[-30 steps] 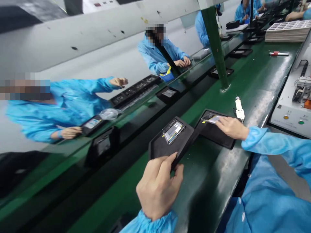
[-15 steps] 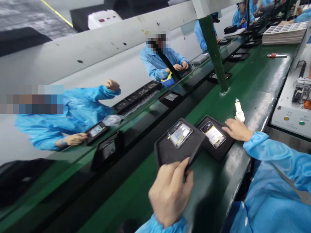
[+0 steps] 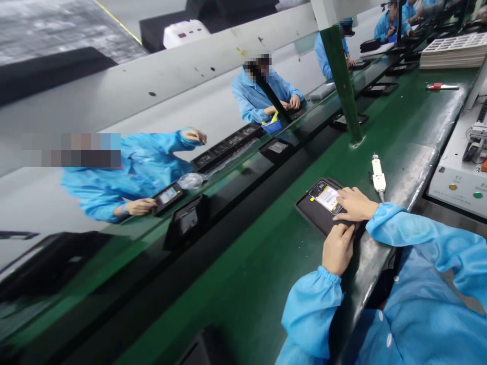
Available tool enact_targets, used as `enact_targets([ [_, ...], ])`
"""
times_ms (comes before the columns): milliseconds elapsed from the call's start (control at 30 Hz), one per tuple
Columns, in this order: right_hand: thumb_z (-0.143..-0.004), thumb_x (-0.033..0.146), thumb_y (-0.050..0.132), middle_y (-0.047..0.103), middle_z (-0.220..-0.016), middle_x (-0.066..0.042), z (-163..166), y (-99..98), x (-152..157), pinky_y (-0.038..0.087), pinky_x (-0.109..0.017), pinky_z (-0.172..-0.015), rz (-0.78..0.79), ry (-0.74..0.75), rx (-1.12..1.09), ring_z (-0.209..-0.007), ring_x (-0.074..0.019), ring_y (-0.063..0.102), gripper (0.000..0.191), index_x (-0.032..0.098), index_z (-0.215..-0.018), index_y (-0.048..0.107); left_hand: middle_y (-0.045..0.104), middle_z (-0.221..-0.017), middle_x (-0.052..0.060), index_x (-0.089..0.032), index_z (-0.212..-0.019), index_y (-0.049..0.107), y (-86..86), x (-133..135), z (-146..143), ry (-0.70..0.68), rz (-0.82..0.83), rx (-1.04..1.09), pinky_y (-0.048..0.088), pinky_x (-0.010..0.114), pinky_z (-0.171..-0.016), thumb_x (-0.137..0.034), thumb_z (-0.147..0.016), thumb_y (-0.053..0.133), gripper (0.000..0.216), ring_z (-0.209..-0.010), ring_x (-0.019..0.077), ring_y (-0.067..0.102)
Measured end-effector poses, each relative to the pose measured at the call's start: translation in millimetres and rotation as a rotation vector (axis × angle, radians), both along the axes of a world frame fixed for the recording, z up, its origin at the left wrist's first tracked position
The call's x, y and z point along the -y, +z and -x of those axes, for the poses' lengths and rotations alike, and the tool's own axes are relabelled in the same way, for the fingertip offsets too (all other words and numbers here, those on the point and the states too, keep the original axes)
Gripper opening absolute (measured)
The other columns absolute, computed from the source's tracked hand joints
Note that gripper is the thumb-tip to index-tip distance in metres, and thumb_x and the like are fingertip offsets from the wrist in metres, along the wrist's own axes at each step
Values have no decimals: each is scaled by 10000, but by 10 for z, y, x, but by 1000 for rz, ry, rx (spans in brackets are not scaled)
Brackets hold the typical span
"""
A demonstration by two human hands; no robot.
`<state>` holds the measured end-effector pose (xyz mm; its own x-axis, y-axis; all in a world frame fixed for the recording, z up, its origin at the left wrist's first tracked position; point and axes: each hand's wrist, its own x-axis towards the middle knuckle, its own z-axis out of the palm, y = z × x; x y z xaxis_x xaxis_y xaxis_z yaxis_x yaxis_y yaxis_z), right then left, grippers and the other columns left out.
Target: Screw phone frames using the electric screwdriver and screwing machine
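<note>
A black tray [image 3: 316, 215] lies on the green bench with an opened phone [image 3: 326, 196] in it. The phone shows a white battery label, and a small yellow tab sticks out at its left side. My left hand [image 3: 338, 249] is closed on the tray's near edge, the fingertips partly hidden. My right hand [image 3: 356, 204] reaches over the phone's lower right end, fingers apart, covering that corner. An electric screwdriver [image 3: 377, 175], white with a cable, stands just beyond my right hand.
A green post [image 3: 344, 83] rises from the bench [image 3: 262, 268]. On the right is a control box [image 3: 462, 182] with buttons. More trays, such as one tray [image 3: 277, 148], sit along the dark strip. Co-workers in blue work opposite. A red-handled tool [image 3: 442, 86] lies farther off.
My left hand has brought the raised tray down to the right, where the other tray lay; only one shows there now. My right hand has moved in over the phone.
</note>
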<state>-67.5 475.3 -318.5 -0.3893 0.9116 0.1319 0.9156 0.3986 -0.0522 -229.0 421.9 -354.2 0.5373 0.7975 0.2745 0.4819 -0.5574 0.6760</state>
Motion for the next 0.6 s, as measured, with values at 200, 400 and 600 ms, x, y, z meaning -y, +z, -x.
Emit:
enact_targets([
  [200,-992,318,474,630,-1050,-239,161,-214,-54,475,-420,-862,-8,65,11,-1037,-319,578,396,-27,-1146,594,650,-1150,127,-204,-1041,673,56,-226,203,272,480,506,529,396,-916,-497,-801,668,379,-1053,245,637],
  [400,-1029,239,355,653,-1077,-181,174,-149,6,516,-348,-861,-38,71,-75,-1031,-233,628,322,57,-1106,610,680,-859,167,-111,-842,617,188,-806,-147,499,809,756,597,401,-696,-410,-828,647,301,-764,244,699],
  [600,-937,491,559,411,-1486,-173,-173,358,244,426,-396,-1084,-102,-212,-611,-1353,-258,439,639,144,-1451,404,699,-858,62,-145,-885,624,387,-551,-473,450,799,744,586,265,-613,-188,-717,700,189,-743,172,681],
])
